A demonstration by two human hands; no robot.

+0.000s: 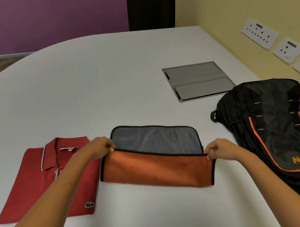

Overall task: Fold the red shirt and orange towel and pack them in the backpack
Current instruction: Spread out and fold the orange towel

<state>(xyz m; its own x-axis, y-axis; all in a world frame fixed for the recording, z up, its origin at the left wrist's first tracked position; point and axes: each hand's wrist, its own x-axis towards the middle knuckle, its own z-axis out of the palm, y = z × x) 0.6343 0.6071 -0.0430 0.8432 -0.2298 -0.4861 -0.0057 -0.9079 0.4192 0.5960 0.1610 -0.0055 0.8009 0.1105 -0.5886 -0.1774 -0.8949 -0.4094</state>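
The orange towel (156,169), black-edged with a grey inner face, lies in the middle of the white table (96,82). Its near half is lifted over the far half, so grey shows behind the orange flap. My left hand (101,147) pinches the flap's left corner and my right hand (218,150) pinches its right corner. The red polo shirt (35,186) lies folded flat to the left, partly under my left forearm. The black backpack (271,125) with orange trim lies on the right, zipped as far as I can see.
A metal cable hatch (197,80) is set into the table behind the towel. Wall sockets (259,33) line the yellow wall on the right. A dark chair back (151,7) stands beyond the far edge.
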